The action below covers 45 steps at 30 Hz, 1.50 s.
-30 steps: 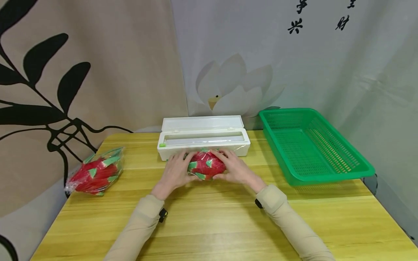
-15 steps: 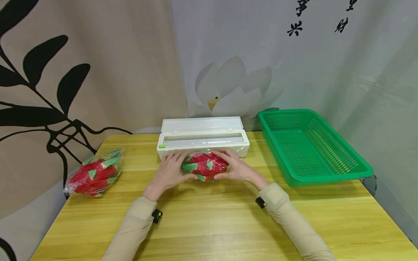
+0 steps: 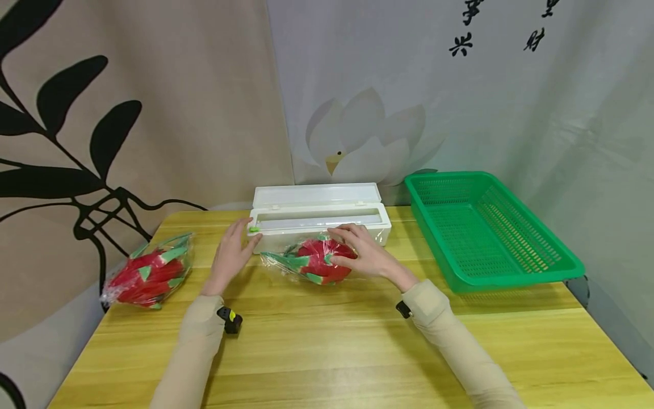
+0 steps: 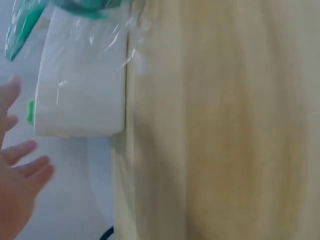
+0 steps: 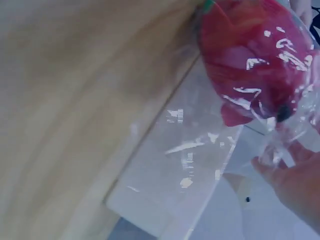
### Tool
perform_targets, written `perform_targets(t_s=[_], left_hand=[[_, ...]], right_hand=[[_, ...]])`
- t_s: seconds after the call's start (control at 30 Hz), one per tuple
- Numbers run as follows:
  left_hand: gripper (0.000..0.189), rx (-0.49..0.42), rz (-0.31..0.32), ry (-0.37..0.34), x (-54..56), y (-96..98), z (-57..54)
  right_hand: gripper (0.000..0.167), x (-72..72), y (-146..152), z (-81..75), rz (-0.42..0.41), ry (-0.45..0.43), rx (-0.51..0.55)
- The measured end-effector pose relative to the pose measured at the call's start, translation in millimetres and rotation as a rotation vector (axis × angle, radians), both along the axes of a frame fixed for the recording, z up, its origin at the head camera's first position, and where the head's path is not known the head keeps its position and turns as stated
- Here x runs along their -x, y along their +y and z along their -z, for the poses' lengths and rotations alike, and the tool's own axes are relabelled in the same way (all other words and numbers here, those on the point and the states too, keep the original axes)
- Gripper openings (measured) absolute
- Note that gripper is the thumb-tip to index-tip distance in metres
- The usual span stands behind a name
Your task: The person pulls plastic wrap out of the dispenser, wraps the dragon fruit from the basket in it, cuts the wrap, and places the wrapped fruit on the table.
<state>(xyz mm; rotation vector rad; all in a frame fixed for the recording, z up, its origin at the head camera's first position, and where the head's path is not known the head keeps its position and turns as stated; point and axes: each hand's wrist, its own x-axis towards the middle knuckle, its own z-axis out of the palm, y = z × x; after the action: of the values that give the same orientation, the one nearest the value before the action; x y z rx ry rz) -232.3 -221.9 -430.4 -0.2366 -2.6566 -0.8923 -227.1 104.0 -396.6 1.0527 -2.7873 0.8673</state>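
Note:
A red dragon fruit [image 3: 327, 260] with green tips lies loosely in clear cling film, in front of a white cling film box [image 3: 319, 224]. My right hand [image 3: 367, 253] holds the fruit's right end, thumb in front and fingers behind. The right wrist view shows that hand's fingertips on bunched clear film [image 5: 300, 120] beside the fruit. My left hand [image 3: 232, 253] is off the fruit, its fingers spread at the box's left end near a green slider [image 3: 254, 229]. Nothing shows between the left fingers, and the left wrist view has them apart from the box.
A second dragon fruit wrapped in film [image 3: 150, 270] lies at the table's left edge. The green plastic basket [image 3: 511, 278] stands at the right. Behind the film box, its white lid [image 3: 317, 195] is raised, and a printed curtain hangs at the back.
My left hand has let go of the dragon fruit and moved left to the box's end. The fruit's green left tips now show under film. My right hand has stayed at the fruit.

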Motion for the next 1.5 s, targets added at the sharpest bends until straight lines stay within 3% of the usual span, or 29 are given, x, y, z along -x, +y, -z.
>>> perform_targets(t_s=[0.13, 0.23, 0.37, 0.5, 0.67, 0.77, 0.87, 0.97, 1.17, 1.33, 1.5], left_hand=[[0.073, 0.019, 0.067, -0.154, 11.7, -7.9, 1.7], [0.078, 0.024, 0.09, -0.217, 17.7, -9.5, 2.9], [0.078, 0.021, 0.086, -0.236, 20.9, -10.4, 4.5], [0.076, 0.023, 0.068, -0.252, 23.2, -11.4, 6.8], [0.077, 0.027, 0.054, -0.263, 25.2, -11.6, 7.4], [0.079, 0.031, 0.047, -0.264, 25.5, -12.3, 7.1], [0.079, 0.035, 0.034, -0.251, 25.6, -12.8, 7.4], [0.078, 0.041, 0.023, -0.244, 25.5, -13.4, 8.2], [0.079, 0.022, 0.024, -0.241, 25.8, -15.5, 8.2], [0.075, -0.03, 0.049, -0.233, 26.0, -19.1, 8.0], [0.073, -0.06, 0.065, -0.231, 26.9, -21.6, 8.4]], right_hand=[[0.06, 1.4, -8.6, -10.3, 0.007, 0.061, -0.028], [0.052, 1.5, -16.2, -18.3, 0.038, 0.121, -0.065], [0.041, 0.1, -24.1, -27.4, 0.153, 0.125, -0.125], [0.037, 4.6, -25.0, -27.5, 0.22, 0.001, -0.145], [0.036, 19.0, -19.2, -19.6, 0.228, -0.145, -0.071], [0.037, 25.9, -19.4, -24.7, 0.249, -0.139, -0.079], [0.033, 29.7, -26.4, -40.1, 0.253, -0.057, -0.112], [0.029, 31.2, -41.6, -59.4, 0.185, 0.046, -0.168], [0.024, 36.5, -89.1, -81.5, -0.082, 0.13, -0.352], [0.029, 45.7, -126.7, -80.4, -0.169, 0.102, -0.558], [0.039, 47.9, -150.9, -71.9, -0.169, 0.015, -0.703]])
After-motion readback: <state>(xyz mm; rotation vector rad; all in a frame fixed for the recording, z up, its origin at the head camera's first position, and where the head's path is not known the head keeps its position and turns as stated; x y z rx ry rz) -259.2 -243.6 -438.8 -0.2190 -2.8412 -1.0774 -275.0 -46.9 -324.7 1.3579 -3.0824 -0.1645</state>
